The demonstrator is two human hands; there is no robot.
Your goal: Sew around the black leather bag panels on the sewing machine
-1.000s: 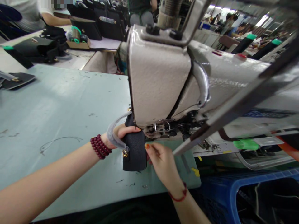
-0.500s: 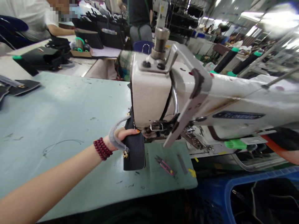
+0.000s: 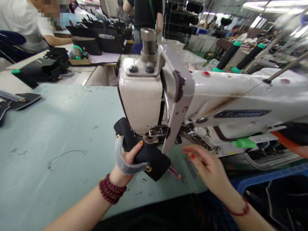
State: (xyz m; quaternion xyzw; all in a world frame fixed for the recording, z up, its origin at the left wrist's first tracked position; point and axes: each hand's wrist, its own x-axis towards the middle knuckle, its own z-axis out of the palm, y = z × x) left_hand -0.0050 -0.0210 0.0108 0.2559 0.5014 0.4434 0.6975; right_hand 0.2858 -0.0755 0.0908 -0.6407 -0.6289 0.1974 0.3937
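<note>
My left hand [image 3: 127, 160] is shut on a small black leather bag piece [image 3: 141, 150] with a gold clasp [image 3: 148, 169], tilted diagonally just below the head of a white industrial sewing machine [image 3: 141, 99]. The piece's upper end sits by the presser foot [image 3: 154, 134]. A grey translucent strip [image 3: 125, 168] loops around my left hand. My right hand [image 3: 207, 166] hangs open over the table's front right, fingers apart, touching nothing I can see. Nearest it, pink-handled thread snips [image 3: 174, 172] lie partly hidden behind the leather piece.
The pale green work table [image 3: 60, 128] spreads left, with black leather pieces [image 3: 24, 101] at its far edge. A blue crate [image 3: 264, 176] sits low on the right. Behind, a co-worker [image 3: 21, 22] sits beside black bags [image 3: 108, 41] on another table, and a person [image 3: 144, 12] stands.
The leather piece has swung from upright to diagonal, its lower end now pointing right. My right hand has come back into view at the right, and the snips are now partly covered.
</note>
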